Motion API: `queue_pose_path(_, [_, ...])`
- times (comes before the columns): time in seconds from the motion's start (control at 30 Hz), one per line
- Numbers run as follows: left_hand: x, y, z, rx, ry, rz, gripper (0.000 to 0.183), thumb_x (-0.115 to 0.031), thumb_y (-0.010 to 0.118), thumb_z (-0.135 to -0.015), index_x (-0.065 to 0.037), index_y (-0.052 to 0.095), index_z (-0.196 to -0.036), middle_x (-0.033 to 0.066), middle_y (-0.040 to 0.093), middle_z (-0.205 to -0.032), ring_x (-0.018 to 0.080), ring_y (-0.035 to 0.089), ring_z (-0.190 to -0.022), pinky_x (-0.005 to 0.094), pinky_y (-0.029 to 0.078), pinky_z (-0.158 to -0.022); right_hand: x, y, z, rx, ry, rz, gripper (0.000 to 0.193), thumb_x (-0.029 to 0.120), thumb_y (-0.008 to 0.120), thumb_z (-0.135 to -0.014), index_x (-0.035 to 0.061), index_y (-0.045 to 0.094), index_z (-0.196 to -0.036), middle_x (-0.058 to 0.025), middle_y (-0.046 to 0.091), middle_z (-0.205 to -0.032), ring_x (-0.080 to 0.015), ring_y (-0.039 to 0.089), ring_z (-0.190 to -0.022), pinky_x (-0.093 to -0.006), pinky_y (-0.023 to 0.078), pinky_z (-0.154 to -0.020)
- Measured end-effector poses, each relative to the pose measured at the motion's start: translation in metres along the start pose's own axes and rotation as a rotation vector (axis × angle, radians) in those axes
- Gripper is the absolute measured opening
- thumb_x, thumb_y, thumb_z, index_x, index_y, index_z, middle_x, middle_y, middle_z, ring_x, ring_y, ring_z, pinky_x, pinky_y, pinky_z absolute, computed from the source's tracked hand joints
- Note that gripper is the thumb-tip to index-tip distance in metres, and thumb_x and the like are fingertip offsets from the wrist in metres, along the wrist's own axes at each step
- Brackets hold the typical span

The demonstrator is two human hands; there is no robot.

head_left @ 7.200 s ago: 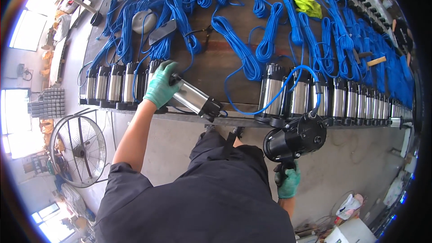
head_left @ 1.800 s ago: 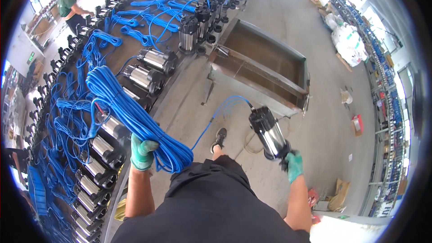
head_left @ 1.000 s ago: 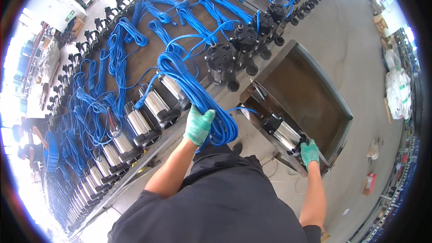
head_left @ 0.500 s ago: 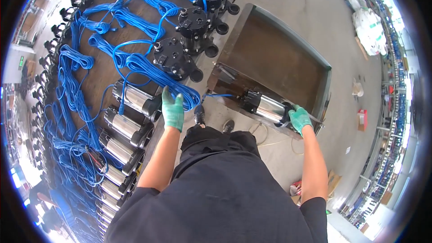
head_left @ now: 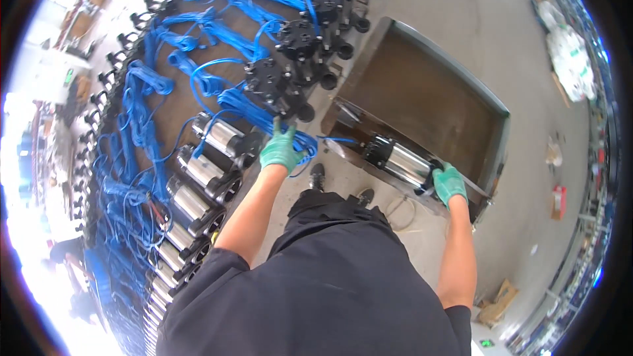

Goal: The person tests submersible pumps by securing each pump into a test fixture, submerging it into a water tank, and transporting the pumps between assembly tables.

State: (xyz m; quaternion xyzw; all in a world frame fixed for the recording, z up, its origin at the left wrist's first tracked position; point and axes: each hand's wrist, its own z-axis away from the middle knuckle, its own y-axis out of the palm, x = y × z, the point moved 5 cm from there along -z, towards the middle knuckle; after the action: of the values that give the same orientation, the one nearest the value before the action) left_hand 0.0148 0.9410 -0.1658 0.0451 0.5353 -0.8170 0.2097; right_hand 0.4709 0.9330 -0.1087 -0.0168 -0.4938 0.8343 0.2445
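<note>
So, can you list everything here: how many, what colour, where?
Table: one, brown, left
Tank: one, grey and brown, floor at centre right
Held pump: one, silver and black, on its side at the tank's narrow section
Cable coil: one, blue, at the table's edge
Cable bundles: many, blue, across the table
Lying pumps: several, silver and black, along the table's edge
Standing pumps: at least four, mostly black, farther along that edge
White bags: count unclear, white, upper right
Box: one, red and white, right
Shoes: two, dark, near centre
Left hand: one, green-gloved, at the cable coil
Right hand: one, green-gloved, on the held pump's end
</note>
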Motion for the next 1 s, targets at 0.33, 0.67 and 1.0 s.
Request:
queue_pose_path(0.33, [0.032,0.004,-0.034,-0.519,0.007,0.359,0.044,-0.028,0.089,-0.068,-0.003,0.073,-0.100,0.0232,0.051,-0.134,0.0391,0.063,-0.108,0.0396,0.052,-0.098,-0.027,0.032,-0.033,-0.079,-0.137,-0.016,0.050,0.022,0.051,-0.090,0.0018,0.057,-0.136,-0.0261,0.071,-0.101,-0.0337,0.071,-0.068,-0.0426,0.057,-0.054])
queue_pose_path(0.67, [0.061,0.000,-0.050,-0.614,-0.163,0.386,0.056,-0.019,0.077,-0.079,0.003,0.056,-0.126,0.0322,0.040,-0.143,0.0459,0.046,-0.128,0.0446,0.039,-0.111,-0.001,0.005,-0.001,-0.089,-0.081,-0.099,0.050,0.034,0.054,-0.089,0.0068,0.062,-0.130,-0.0289,0.065,-0.118,-0.0442,0.061,-0.113,-0.0502,0.049,-0.097])
queue_pose_path(1.0, [-0.118,0.040,0.021,-0.096,0.412,0.474,0.047,-0.023,0.075,-0.086,0.000,0.060,-0.123,0.0213,0.068,-0.114,0.0374,0.066,-0.101,0.0421,0.053,-0.091,-0.029,0.006,0.020,-0.084,-0.014,-0.219,0.070,0.058,0.051,-0.095,0.0100,0.047,-0.146,-0.0275,0.066,-0.120,-0.0427,0.062,-0.115,-0.0485,0.049,-0.099])
